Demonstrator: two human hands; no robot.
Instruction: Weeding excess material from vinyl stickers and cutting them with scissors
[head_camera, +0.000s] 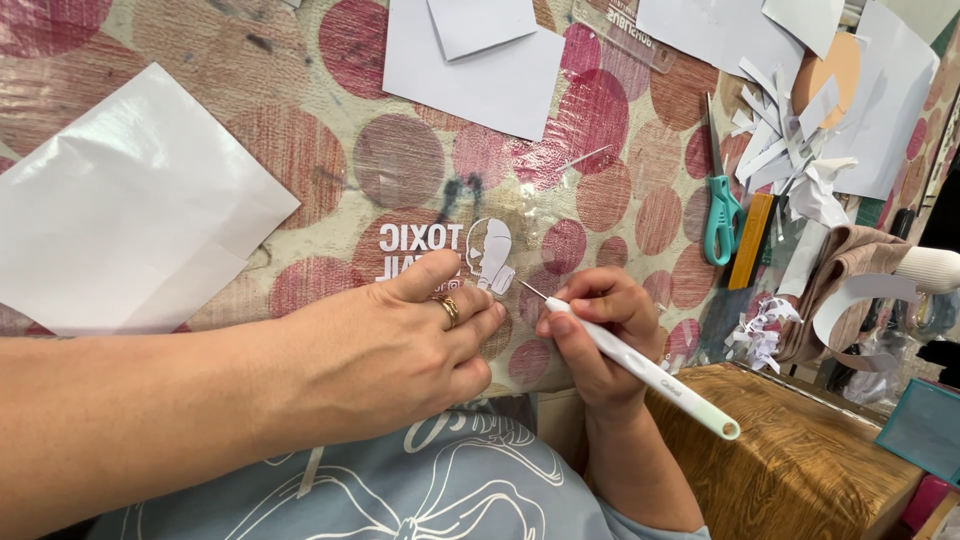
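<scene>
The right hand (600, 325) has its grip clamped on a white weeding tool (640, 365), needle tip at a white decal (490, 255) on the counter (300, 150). The left hand (400, 345) (ringed) presses flat beside the decal, fingers loosely together, holding nothing. Teal scissors (722, 215) lie well apart.

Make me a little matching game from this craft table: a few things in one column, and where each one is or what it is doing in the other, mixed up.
Things:
1. weeding tool
2. scissors
3. left hand
4. large white sheet

Places or states:
A. lying at the far left of the table
B. gripped in the right hand, tip at the white decal
C. pressed flat beside the decal, ring on one finger
D. lying near the paper scraps, teal handles

Pairs: 1-B, 2-D, 3-C, 4-A
</scene>
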